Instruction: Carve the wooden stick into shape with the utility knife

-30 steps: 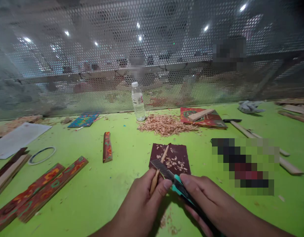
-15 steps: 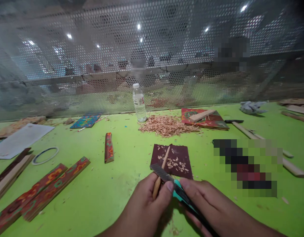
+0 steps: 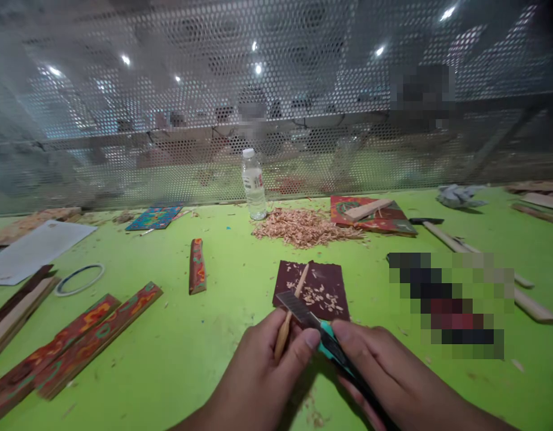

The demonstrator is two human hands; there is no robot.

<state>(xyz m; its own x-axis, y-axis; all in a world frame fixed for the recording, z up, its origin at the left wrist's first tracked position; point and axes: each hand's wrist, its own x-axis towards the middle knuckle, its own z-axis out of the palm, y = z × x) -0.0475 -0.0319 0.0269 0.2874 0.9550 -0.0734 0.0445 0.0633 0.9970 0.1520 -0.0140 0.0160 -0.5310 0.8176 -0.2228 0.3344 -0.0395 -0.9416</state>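
My left hand (image 3: 276, 359) is closed around a slim wooden stick (image 3: 283, 335), whose pale tapered end points away from me. In my right hand (image 3: 370, 365) is a utility knife (image 3: 331, 344) with a black and teal handle. Its segmented blade crosses over the stick, just beyond my left fingers, and my left thumb lies close to the knife's teal front. Beneath the stick's far end, a dark brown sheet (image 3: 333, 278), perhaps sandpaper, lies on the green table (image 3: 231, 335) with pale shavings scattered on it.
A heap of wood shavings (image 3: 303, 227) lies behind the sheet, beside a water bottle (image 3: 254, 185). Painted wooden strips (image 3: 101, 341) and a tape ring (image 3: 80, 279) are at left. Wooden sticks (image 3: 442, 236) and a blurred-out item (image 3: 442, 305) lie at right. A perforated metal screen (image 3: 191, 161) stands behind.
The knife blade has shifted slightly up and right relative to the stick. My left hand has moved a little left. Both grips stay the same.
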